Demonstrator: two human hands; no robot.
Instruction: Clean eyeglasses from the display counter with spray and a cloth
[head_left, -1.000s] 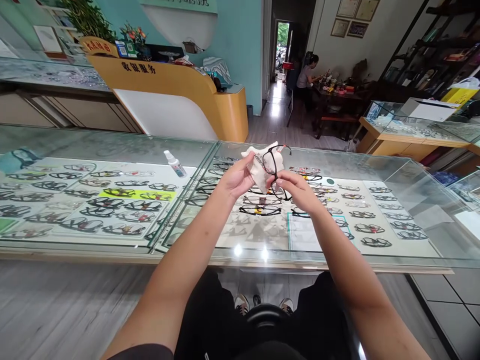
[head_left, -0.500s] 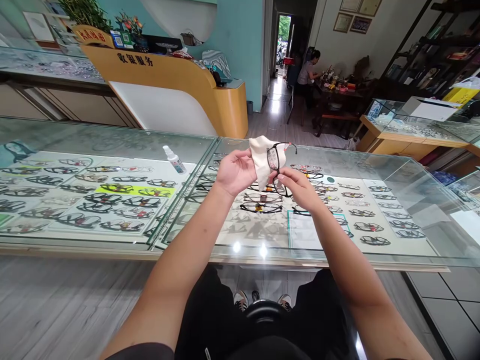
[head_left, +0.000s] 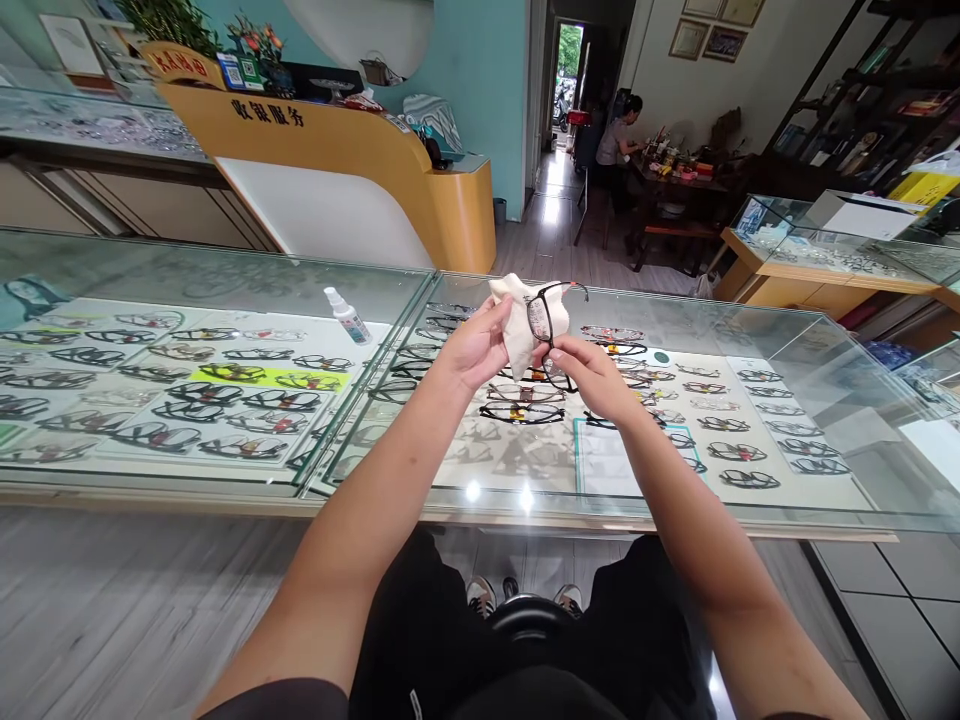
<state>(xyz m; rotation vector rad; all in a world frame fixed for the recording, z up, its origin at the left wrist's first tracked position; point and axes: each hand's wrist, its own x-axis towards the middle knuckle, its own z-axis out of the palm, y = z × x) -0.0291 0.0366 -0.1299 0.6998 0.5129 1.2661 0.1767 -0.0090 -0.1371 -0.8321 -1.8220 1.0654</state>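
My left hand [head_left: 478, 345] is closed on a cream cleaning cloth [head_left: 517, 345], thumb on top and fingers behind it. A pair of black-framed eyeglasses [head_left: 551, 335] is pinched at the bridge by my right hand [head_left: 589, 372]. One lens lies in front of the cloth, and a temple with a reddish part points up and to the right. Both hands are above the glass display counter [head_left: 457, 505]. To their left a white spray bottle [head_left: 347, 317] with a printed label stands upright on the glass.
Rows of eyeglasses [head_left: 281, 400] lie under the counter's glass on both sides of a seam. Beyond stands a yellow-and-white cashier desk [head_left: 337, 150]. A person [head_left: 617, 140] sits at a cluttered table in the back. Another glass case [head_left: 817, 250] is at the right.
My left hand has moved slightly right, its thumb now folded over the cloth, which is more bunched. The eyeglasses have shifted a little left and tilted.
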